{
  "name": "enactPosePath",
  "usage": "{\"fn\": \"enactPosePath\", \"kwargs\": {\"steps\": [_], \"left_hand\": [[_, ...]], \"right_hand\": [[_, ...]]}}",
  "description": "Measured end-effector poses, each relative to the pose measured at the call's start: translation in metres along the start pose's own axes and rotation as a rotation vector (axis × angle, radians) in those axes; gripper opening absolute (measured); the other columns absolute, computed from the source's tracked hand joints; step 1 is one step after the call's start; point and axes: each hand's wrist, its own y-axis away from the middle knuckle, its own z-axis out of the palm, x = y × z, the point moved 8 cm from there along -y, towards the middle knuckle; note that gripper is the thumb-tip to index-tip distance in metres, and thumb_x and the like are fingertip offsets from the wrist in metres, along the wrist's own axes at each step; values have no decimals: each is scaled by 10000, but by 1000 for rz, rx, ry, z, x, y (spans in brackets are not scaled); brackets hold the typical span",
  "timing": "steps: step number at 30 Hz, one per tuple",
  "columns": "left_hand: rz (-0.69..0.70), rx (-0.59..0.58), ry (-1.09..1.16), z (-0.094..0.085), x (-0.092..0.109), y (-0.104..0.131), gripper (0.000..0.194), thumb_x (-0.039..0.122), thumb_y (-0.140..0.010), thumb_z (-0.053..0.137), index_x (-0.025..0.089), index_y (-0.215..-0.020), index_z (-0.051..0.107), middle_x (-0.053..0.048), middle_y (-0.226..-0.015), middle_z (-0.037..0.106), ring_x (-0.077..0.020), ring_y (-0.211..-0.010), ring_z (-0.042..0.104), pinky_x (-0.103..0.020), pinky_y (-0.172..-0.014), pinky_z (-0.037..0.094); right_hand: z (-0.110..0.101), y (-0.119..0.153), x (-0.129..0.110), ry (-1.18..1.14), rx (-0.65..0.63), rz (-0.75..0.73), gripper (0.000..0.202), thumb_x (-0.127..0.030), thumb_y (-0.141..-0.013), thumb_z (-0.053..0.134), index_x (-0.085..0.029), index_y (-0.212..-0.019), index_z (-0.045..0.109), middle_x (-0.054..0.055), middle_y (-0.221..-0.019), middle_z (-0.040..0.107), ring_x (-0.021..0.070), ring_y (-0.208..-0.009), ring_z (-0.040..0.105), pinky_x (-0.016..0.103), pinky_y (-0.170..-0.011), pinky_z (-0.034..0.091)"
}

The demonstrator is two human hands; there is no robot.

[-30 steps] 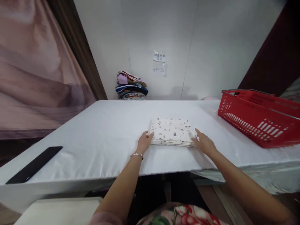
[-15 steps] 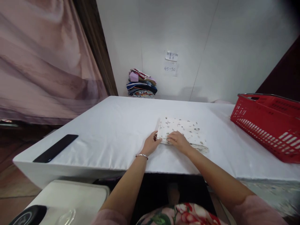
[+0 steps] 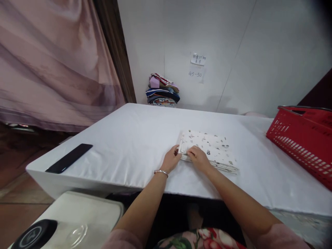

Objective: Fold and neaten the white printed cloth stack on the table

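The right hand (image 3: 199, 159) has its fingers drawn together on the near side of the patterned cloth (image 3: 216, 147), close to its left corner, and looks to be pinching a top layer there; the left hand (image 3: 171, 160) is half curled at that same corner, thumb and fingers a little apart around the edge — whether it truly grips, I cannot tell from here. The cloth is already folded into a flat, many-layered oblong; its layers show along the near side, not quite flush at the right end, and only the left end is being handled, while the rest lies flat.

It sits toward the near edge of the white-covered table (image 3: 153, 126), slightly askew to that edge; a bracelet (image 3: 161, 172) rings the left wrist. Farther out, a dark flat slab (image 3: 69, 158) lies by the near left corner; the red basket (image 3: 298, 138) stands well off toward the right end; and by the far edge, nearer the far left corner, rises a pile of folded fabrics (image 3: 163, 91) — below and left of two paper notes (image 3: 197, 59) on the wall.
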Motion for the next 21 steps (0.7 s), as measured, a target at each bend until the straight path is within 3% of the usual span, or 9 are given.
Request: {"fn": "enactPosePath", "kwargs": {"steps": [4, 10, 16, 21], "left_hand": [[-2, 0, 11, 1, 0, 0, 394, 233, -745, 505, 216, -1138, 517, -8, -900, 637, -142, -777, 581, -263, -723, 445], [-26, 26, 17, -1, -4, 0, 239, 273, -749, 513, 206, -979, 516, 5, -815, 615, -133, -728, 564, -254, -678, 427], [-77, 27, -35, -3, -4, 2, 89, 282, -761, 472, 216, -817, 493, 45, -672, 533, -109, -614, 485, -232, -585, 371], [-79, 13, -25, -2, -3, 1, 57, 258, -743, 468, 210, -775, 467, 57, -664, 506, -98, -615, 461, -218, -587, 348]], "right_hand": [[4, 0, 1, 21, -52, 28, 220, -205, -857, 424, -196, -678, 551, 9, -729, 529, 149, -741, 472, 265, -680, 350], [7, -4, -6, 91, -64, 1, 130, -270, -843, 493, -198, -787, 585, 21, -807, 549, 159, -796, 474, 267, -704, 345], [12, -9, -2, 38, -96, 53, 211, -208, -838, 463, -193, -660, 576, 6, -721, 532, 140, -744, 480, 248, -664, 333], [6, -11, 3, -71, -1, 113, 205, -217, -838, 444, -193, -656, 535, -11, -699, 523, 129, -694, 480, 243, -641, 336]]}}
